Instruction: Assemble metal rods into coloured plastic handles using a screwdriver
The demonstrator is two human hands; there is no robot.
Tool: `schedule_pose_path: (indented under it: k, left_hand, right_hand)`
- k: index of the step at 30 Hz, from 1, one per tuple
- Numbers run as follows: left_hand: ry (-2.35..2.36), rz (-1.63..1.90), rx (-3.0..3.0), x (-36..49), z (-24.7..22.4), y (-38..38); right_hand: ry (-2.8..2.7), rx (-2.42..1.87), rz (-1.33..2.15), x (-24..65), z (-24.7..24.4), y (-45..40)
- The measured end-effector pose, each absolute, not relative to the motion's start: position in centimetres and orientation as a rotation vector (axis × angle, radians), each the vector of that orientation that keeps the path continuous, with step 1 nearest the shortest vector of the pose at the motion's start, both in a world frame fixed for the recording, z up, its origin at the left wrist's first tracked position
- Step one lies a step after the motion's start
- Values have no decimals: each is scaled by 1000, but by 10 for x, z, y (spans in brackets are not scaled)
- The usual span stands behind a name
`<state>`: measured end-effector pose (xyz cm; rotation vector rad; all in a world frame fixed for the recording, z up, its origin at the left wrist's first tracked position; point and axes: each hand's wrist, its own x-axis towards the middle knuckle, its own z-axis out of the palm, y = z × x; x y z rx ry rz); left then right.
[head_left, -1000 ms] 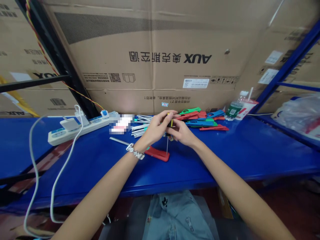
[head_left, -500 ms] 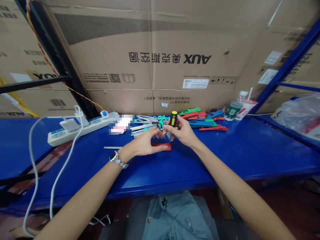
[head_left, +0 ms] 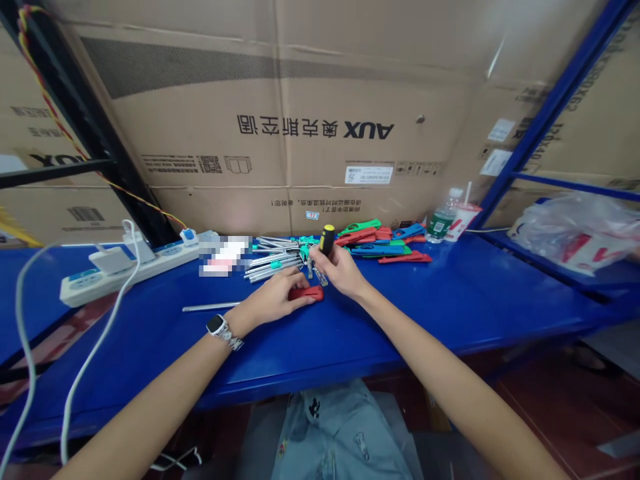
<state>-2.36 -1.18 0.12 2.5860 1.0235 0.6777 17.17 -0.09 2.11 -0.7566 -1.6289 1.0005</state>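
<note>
My left hand (head_left: 270, 297) is closed around a red plastic handle (head_left: 314, 293), held low against the blue tabletop (head_left: 400, 313). A thin metal rod (head_left: 210, 307) extends out to the left from behind that hand; whether it joins the handle is hidden. Just above the handle, my right hand (head_left: 344, 272) grips a screwdriver (head_left: 327, 237) with a black and yellow grip, roughly upright. Small clear pieces (head_left: 321, 276) show below the right fingers; what they are I cannot make out. Behind both hands lies a pile of metal rods (head_left: 273, 265) with green parts.
Red, green and blue plastic handles (head_left: 380, 250) are heaped at the back right. Beside them stand a water bottle (head_left: 442, 217) and a cup with a straw (head_left: 463, 220). A power strip (head_left: 150, 263) with white cables is on the left. Large cardboard (head_left: 310, 87) rises behind.
My left fingers have drawn back from the screwdriver tip and settled around the red handle. The right hand keeps the screwdriver, a little above. The whole view has shifted to the right.
</note>
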Motion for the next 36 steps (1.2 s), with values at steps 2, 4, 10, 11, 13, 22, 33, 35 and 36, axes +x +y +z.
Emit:
schedule_pose_path:
  k: [2, 4, 10, 11, 13, 22, 33, 35, 36]
  left_hand:
    - [1039, 695, 2588, -24, -1, -10]
    - [1059, 706, 2586, -25, -3, -9]
    - [1072, 707, 2561, -25, -2, -9]
    - [1069, 711, 2551, -24, -1, -9]
    - [1061, 720, 2522, -23, 1, -11]
    - [1054, 761, 2482, -23, -4, -7]
    - [1063, 723, 2469, -20, -1, -9]
    - [1073, 733, 2484, -20, -3, -9]
    - [1075, 733, 2495, -20, -3, -9]
  right_hand:
    - [-1629, -720, 1144, 174, 23, -2]
    - [-1634, -702, 1187, 174, 23, -3]
    - [-1502, -753, 1093, 170, 17, 4]
    - [-1482, -770, 1087, 169, 16, 4]
    - [-1464, -803, 1083, 168, 15, 3]
    - [-1572, -750, 1285, 173, 23, -6]
    - [-1527, -778, 1212, 173, 20, -4]
    - [-1574, -752, 1290, 176, 24, -4]
    - [-1591, -745, 1322, 178, 26, -4]
